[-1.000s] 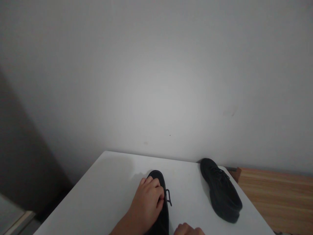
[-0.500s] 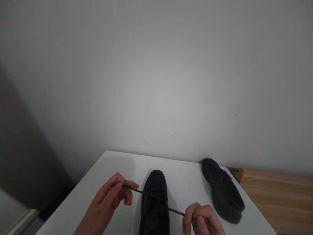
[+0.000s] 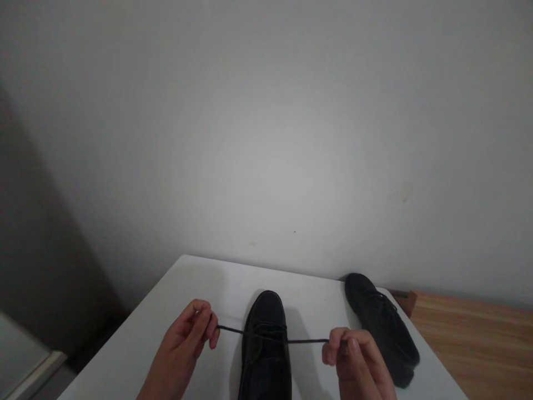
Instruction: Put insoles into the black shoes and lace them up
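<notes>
A black lace-up shoe (image 3: 265,347) stands on the white table (image 3: 195,289), toe pointing away from me. Its black lace (image 3: 300,340) is stretched taut sideways across the shoe. My left hand (image 3: 187,339) pinches the left end of the lace just left of the shoe. My right hand (image 3: 353,361) pinches the right end, just right of the shoe. A second black shoe (image 3: 383,328) lies further right near the table's edge, toe toward the wall.
A plain grey-white wall rises directly behind the table. A wooden surface (image 3: 474,344) lies to the right, lower than the table. A dark vertical panel and a pale ledge (image 3: 25,355) stand at the left.
A second ago my left hand lay on the shoe's top. Both hands have since taken a lace end each and pulled them apart; the lace now runs level and tight.
</notes>
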Demonstrator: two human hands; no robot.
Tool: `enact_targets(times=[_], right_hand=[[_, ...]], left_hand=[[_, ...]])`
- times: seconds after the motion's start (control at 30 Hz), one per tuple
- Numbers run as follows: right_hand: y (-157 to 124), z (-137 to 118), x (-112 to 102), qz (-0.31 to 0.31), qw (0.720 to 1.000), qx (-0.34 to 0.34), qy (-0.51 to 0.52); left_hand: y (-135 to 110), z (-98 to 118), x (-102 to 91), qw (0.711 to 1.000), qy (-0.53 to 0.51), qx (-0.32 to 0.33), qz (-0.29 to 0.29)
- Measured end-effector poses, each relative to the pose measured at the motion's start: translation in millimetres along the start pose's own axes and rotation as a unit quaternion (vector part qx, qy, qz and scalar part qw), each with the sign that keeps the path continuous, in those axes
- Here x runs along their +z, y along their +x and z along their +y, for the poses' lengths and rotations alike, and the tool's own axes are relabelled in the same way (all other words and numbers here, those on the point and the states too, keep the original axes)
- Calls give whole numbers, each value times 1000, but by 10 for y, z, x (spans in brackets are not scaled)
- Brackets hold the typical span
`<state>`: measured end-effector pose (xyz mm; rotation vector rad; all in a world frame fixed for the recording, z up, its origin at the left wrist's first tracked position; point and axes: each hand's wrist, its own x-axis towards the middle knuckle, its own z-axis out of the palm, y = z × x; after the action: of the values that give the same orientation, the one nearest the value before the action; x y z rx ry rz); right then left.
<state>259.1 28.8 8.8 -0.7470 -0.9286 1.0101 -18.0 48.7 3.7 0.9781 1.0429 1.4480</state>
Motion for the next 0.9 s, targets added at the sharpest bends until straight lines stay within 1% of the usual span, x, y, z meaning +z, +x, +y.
enact_targets(times=[0.13, 0.27, 0.43, 0.53, 0.63, 0.73, 0.8, 0.9], right_hand=[[64, 86, -220, -2, 1000, 16, 15], [76, 165, -379, 6, 999, 25, 19], [64, 228, -395, 28, 999, 33, 19], [78, 274, -369, 36, 999, 38, 10], [100, 314, -351, 36, 998, 36, -36], [106, 317, -312, 10, 990, 26, -136], [96, 306, -260, -16, 980, 9, -199], [67, 316, -172, -57, 965, -26, -253]], left_hand=[[19, -86, -98, 998, -39, -1, 52], [28, -153, -158, 995, -61, -8, 77], [37, -231, -184, 992, -50, -14, 116], [43, -243, -219, 993, 7, 3, 118], [38, -194, -239, 987, 120, 49, 99], [23, -118, -198, 968, 222, 105, 46], [12, -91, -148, 948, 275, 160, -1], [-10, -120, -84, 908, 347, 228, -59]])
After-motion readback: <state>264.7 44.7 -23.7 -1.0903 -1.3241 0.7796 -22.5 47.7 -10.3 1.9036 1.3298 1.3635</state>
